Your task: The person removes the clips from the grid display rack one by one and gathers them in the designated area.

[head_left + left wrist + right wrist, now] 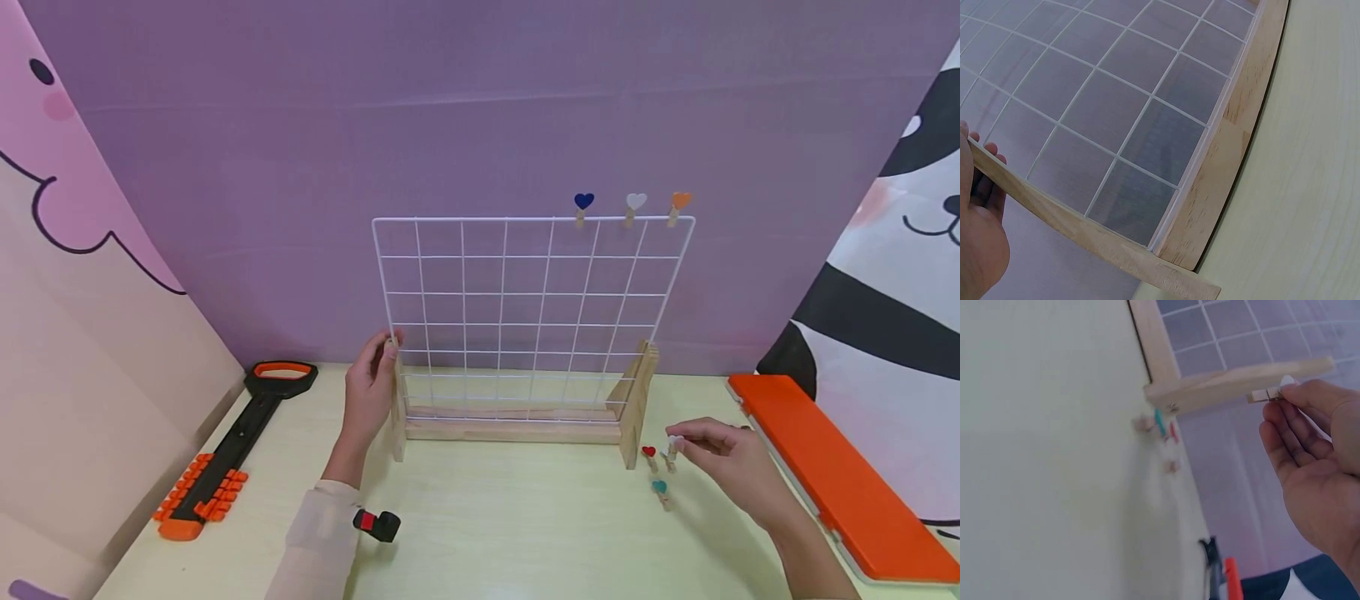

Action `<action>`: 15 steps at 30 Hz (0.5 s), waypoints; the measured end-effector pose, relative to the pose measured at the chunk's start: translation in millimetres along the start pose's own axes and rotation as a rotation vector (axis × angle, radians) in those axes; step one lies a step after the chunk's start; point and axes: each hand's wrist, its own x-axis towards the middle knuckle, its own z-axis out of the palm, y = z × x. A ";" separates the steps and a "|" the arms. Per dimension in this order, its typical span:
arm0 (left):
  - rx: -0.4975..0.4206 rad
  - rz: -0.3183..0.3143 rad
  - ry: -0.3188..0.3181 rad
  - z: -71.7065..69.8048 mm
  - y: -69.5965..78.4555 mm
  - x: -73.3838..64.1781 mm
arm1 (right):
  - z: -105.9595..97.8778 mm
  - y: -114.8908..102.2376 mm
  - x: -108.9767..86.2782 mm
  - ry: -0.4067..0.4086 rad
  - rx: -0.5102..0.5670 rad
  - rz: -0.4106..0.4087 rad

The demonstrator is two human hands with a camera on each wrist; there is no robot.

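Observation:
My right hand (pixel 723 462) pinches a small wooden clothespin topped with a white heart (pixel 1286 382) between thumb and fingertips, raised off the table near the stand's right side. Below it on the table lie a red heart clothespin (pixel 649 452), a teal heart clothespin (pixel 660 489) and one more clothespin (pixel 670 464), partly hidden by the held one. My left hand (pixel 370 385) grips the left wooden upright (pixel 1054 206) of a stand holding a white wire grid (pixel 525 294). Along the grid's top bar sit dark blue (pixel 584 201), white (pixel 636 201) and orange (pixel 680 201) heart clothespins.
At the left of the table lies a black and orange tool (pixel 242 442) with orange clips along its sides. A long orange-lidded case (pixel 836 475) lies along the right edge. A purple backdrop (pixel 480 108) rises behind the grid.

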 end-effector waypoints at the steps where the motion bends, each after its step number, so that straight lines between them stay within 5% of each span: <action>1: 0.001 -0.001 0.000 0.2 0.1 0.2 | 0.5 4.1 -2.0 -0.009 0.002 0.002; 15: -0.005 0.010 -0.001 0.9 -1.6 0.1 | 2.0 40.7 -15.3 -0.124 -0.040 0.121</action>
